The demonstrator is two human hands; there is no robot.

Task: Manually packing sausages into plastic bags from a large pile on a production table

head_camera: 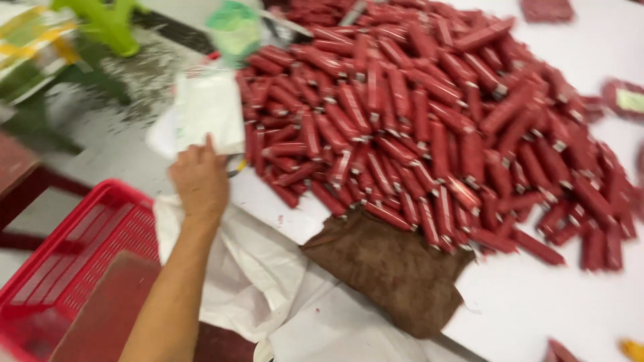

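Observation:
My left hand (199, 179) reaches forward from the lower left, its back toward me. Its fingertips rest on the lower edge of a stack of white plastic bags (208, 107) at the left edge of the white table (537, 308). Motion blur hides whether the fingers grip a bag. Just right of the hand begins a large pile of red stick-shaped packets (416, 114) covering much of the table. My right hand is out of view.
A brown cloth (396, 268) lies at the pile's near edge. A white sack (261, 281) drapes over the table edge under my forearm. A red plastic basket (74, 255) sits lower left, a green stool (107, 23) at the top left.

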